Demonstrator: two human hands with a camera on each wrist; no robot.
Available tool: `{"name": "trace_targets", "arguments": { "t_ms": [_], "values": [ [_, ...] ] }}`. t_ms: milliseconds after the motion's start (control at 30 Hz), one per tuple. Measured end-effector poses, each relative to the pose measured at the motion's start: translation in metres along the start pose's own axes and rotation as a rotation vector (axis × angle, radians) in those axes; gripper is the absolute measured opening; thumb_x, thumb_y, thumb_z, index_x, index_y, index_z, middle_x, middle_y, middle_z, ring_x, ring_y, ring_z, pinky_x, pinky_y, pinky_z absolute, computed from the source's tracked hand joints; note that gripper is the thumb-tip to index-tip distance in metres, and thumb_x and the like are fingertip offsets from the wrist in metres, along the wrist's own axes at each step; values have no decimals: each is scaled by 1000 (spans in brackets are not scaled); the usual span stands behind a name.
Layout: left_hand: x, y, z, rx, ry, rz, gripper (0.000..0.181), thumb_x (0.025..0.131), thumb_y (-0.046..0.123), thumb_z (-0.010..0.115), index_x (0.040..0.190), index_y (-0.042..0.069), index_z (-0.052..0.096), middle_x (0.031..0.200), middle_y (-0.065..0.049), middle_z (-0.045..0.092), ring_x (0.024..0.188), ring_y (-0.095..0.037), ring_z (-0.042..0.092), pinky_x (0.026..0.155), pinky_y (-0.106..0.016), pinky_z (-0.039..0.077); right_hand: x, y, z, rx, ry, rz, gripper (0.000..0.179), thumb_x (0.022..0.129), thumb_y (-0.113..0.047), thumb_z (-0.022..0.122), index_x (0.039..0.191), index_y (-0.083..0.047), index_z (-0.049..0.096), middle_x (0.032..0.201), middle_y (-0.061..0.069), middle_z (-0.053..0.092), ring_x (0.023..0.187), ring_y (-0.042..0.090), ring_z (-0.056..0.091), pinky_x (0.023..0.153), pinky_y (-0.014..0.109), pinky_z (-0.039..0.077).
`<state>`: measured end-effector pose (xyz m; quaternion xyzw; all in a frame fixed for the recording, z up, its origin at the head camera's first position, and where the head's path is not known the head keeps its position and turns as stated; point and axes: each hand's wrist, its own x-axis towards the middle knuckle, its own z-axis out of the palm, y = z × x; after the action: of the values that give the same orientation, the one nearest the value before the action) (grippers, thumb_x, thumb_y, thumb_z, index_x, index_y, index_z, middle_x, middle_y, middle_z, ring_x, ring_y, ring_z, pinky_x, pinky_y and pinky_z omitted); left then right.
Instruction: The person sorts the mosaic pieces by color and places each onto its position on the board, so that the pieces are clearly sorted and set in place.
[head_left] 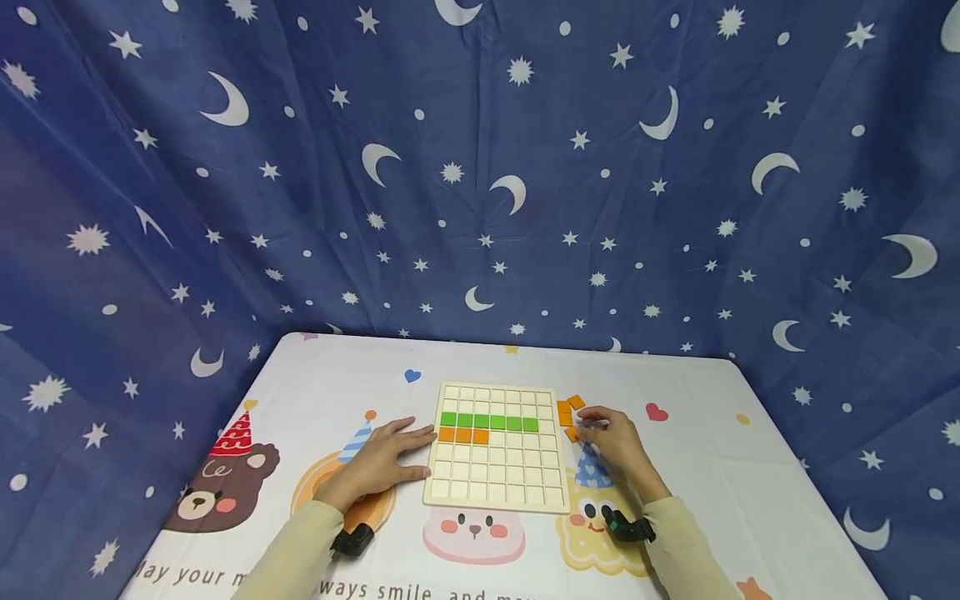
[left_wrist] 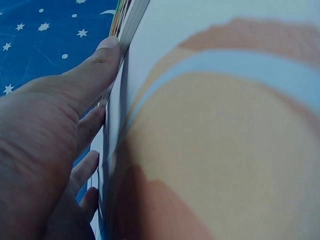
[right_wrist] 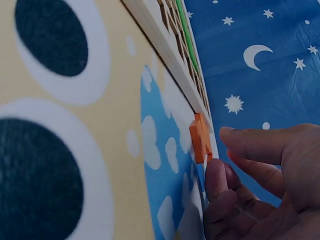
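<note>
A pale wooden grid board (head_left: 498,493) lies on the table. One row of it holds several green square tiles (head_left: 498,422), and three orange tiles (head_left: 463,436) sit in the row below, at its left end. My left hand (head_left: 378,462) rests with straight fingers against the board's left edge; its thumb (left_wrist: 95,67) is at that edge in the left wrist view. Beside the board's right edge lie several loose orange tiles (head_left: 565,419). Over them reaches my right hand (head_left: 617,437), thumb and fingers apart around a gap, one orange tile (right_wrist: 200,138) just beyond the fingertips in the right wrist view.
A white tablecloth (head_left: 705,450) printed with cartoon animals, hearts and lettering covers the table. Behind and at both sides hangs a dark blue curtain (head_left: 465,217) with white moons and stars. Dark cameras are strapped on both wrists.
</note>
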<state>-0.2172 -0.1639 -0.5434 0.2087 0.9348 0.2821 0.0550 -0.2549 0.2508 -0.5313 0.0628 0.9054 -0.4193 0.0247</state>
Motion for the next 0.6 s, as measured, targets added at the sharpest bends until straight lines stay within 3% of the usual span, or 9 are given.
{"name": "trace_targets", "arguments": {
  "t_ms": [600],
  "values": [
    [1,-1,0,-6,-2,1,64,83,49,74,141,28,56,151,11,48,148,-32,29,112,-64,29,1,5,7,-101,0,-62,28,84,-8,75,112,-8,72,108,12,67,86,21,54,73,28,46]
  ]
}}
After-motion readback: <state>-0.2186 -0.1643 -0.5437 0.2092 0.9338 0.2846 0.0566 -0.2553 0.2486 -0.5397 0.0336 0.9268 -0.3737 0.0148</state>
